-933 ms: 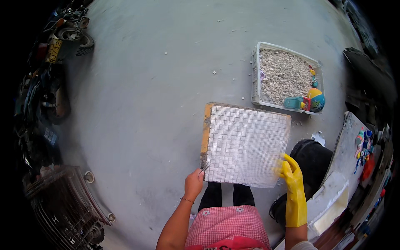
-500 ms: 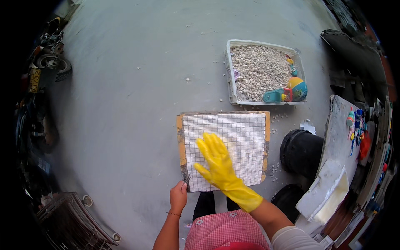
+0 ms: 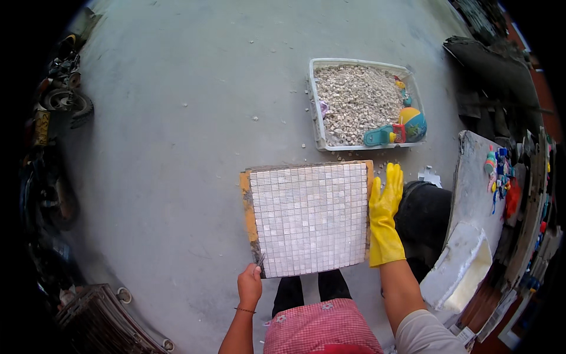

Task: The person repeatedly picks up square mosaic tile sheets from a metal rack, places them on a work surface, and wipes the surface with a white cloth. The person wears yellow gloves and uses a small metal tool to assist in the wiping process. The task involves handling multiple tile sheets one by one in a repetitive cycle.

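Note:
A square sheet of small whitish mosaic tiles (image 3: 309, 218) lies in a worn board with orange-brown edges (image 3: 247, 206) in front of me. At its near left corner my bare left hand (image 3: 250, 284) is closed on a thin metal tool that looks like tweezers (image 3: 261, 258). My right hand (image 3: 386, 206), in a yellow rubber glove, is along the board's right edge. Its fingers are stretched out, nothing is in them, and whether the glove touches the edge I cannot tell.
Beyond the board stands a white plastic tray (image 3: 315, 112) of loose tile pieces, with a toy ball (image 3: 415, 127) in it. A black bucket (image 3: 424, 215), a white foam box (image 3: 463, 268) and a grey panel (image 3: 471, 171) crowd the right side. A motorcycle (image 3: 65, 100) is far left.
My gloved right hand has moved off the mosaic to the board's right edge, uncovering the tiles. My left hand still holds the tool at the near left corner. The whole view has shifted slightly.

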A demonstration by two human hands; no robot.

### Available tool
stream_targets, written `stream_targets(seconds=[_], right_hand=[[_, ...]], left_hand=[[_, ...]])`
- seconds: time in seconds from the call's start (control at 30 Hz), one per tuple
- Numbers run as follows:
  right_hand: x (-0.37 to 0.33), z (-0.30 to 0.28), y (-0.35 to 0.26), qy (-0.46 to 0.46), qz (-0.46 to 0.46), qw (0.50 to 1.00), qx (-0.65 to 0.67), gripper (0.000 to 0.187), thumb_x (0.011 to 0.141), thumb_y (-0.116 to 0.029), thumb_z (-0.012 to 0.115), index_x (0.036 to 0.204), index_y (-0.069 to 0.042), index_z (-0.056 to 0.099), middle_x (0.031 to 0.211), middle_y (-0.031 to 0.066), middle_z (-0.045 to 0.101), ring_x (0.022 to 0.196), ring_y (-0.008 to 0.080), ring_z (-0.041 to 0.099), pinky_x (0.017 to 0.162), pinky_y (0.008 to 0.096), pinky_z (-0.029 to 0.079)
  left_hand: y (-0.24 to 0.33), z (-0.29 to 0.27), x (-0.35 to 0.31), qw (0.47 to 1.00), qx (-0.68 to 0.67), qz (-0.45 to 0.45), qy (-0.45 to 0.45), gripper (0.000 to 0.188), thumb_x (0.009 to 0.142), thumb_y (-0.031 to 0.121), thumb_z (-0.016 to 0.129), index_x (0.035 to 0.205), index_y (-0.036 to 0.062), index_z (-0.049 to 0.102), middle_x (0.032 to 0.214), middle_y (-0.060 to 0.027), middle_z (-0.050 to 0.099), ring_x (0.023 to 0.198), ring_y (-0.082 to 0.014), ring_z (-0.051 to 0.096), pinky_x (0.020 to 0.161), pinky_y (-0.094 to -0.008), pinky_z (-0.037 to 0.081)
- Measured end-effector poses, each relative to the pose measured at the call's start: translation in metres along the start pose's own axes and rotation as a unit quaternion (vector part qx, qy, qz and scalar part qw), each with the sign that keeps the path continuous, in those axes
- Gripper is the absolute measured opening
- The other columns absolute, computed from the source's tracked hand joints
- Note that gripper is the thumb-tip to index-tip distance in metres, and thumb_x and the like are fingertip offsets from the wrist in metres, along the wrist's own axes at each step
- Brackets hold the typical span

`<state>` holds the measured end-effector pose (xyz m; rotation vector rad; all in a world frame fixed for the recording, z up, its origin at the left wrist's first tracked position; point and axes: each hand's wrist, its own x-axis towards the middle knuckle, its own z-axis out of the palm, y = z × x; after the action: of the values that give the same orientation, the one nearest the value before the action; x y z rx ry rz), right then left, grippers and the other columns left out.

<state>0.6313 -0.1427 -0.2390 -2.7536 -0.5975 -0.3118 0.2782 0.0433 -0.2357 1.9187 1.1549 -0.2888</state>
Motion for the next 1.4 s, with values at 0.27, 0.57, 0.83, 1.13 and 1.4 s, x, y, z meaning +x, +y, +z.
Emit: stream_targets(seconds=[0.27, 0.57, 0.83, 1.13, 1.4], right_hand=[[-0.018, 0.016, -0.161, -0.106, -0.095, 0.986, 0.082, 0.060, 0.080, -0.027, 0.061, 0.130, 0.000, 0.042, 0.136, 0.0223, 0.038, 0.129, 0.0371, 0.032, 0.109, 0.0446, 0.020], [-0.037, 0.051, -0.278, -0.203, -0.284, 0.881, 0.320, 0.056, 0.080, -0.026, 0.063, 0.129, -0.006, 0.046, 0.134, 0.0176, 0.042, 0.126, 0.0332, 0.038, 0.107, 0.0404, 0.027], [-0.034, 0.024, -0.193, -0.235, -0.358, 0.887, 0.171, 0.054, 0.079, -0.021, 0.064, 0.127, -0.003, 0.046, 0.135, 0.0170, 0.042, 0.126, 0.0299, 0.039, 0.108, 0.0412, 0.025], [-0.033, 0.014, -0.186, -0.352, -0.455, 0.779, 0.249, 0.051, 0.079, -0.022, 0.061, 0.126, -0.006, 0.048, 0.133, 0.0154, 0.044, 0.124, 0.0302, 0.040, 0.106, 0.0416, 0.027], [-0.135, 0.010, -0.177, -0.381, -0.468, 0.761, 0.236, 0.051, 0.083, -0.025, 0.056, 0.127, -0.002, 0.046, 0.135, 0.0154, 0.043, 0.124, 0.0286, 0.041, 0.107, 0.0401, 0.027]], left_hand=[[0.001, -0.007, 0.001, 0.998, -0.056, 0.005, -0.033, 0.017, 0.087, 0.018, 0.053, 0.081, 0.0012, 0.054, 0.069, -0.0222, 0.054, 0.065, -0.0418, 0.053, 0.055, -0.0442, 0.041], [-0.024, -0.007, 0.010, 0.988, -0.124, 0.000, -0.088, 0.020, 0.087, 0.015, 0.049, 0.077, 0.0004, 0.058, 0.059, -0.0055, 0.053, 0.053, -0.0147, 0.049, 0.052, -0.0290, 0.041], [-0.037, -0.052, 0.021, 0.841, -0.431, -0.229, -0.233, 0.022, 0.087, 0.020, 0.046, 0.081, 0.0018, 0.057, 0.060, 0.0005, 0.048, 0.049, -0.0069, 0.038, 0.044, -0.0209, 0.027], [-0.108, -0.095, -0.035, 0.789, -0.542, -0.290, 0.015, 0.022, 0.090, 0.022, 0.043, 0.085, 0.0026, 0.053, 0.062, -0.0018, 0.048, 0.048, -0.0097, 0.039, 0.043, -0.0223, 0.028], [-0.127, -0.066, -0.068, 0.748, -0.572, -0.337, 0.007, 0.020, 0.089, 0.021, 0.046, 0.086, 0.0027, 0.053, 0.063, -0.0026, 0.049, 0.047, -0.0103, 0.040, 0.042, -0.0226, 0.028]])
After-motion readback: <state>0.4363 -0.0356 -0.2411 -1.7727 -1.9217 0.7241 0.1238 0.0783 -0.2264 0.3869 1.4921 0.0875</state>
